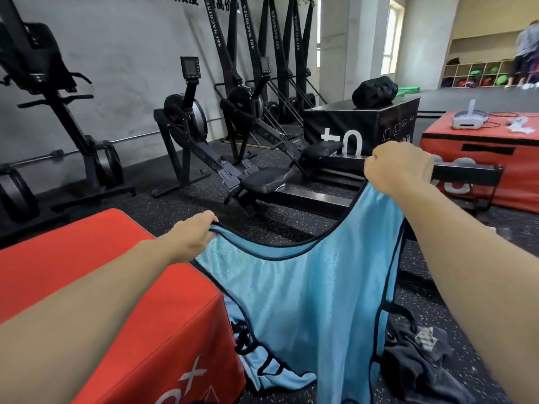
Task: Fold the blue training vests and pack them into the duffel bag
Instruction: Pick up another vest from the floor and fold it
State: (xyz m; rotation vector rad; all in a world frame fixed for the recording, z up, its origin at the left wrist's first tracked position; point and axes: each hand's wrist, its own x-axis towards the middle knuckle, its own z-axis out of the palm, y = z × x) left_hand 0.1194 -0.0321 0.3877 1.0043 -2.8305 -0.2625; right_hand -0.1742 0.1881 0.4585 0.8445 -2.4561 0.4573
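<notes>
Blue vest (315, 293) aloft between left hand (192, 235) and right hand (399, 168)

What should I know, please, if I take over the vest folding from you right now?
The left hand and right hand each grip a shoulder of one blue vest, held up spread, unfolded, beside the red plyo box.
More blue fabric lies on the floor beneath.
A dark fabric heap, possibly the duffel bag, lies on the floor to the right.
Done: nothing visibly folded or packed.
Left: fold, then pack.
</notes>
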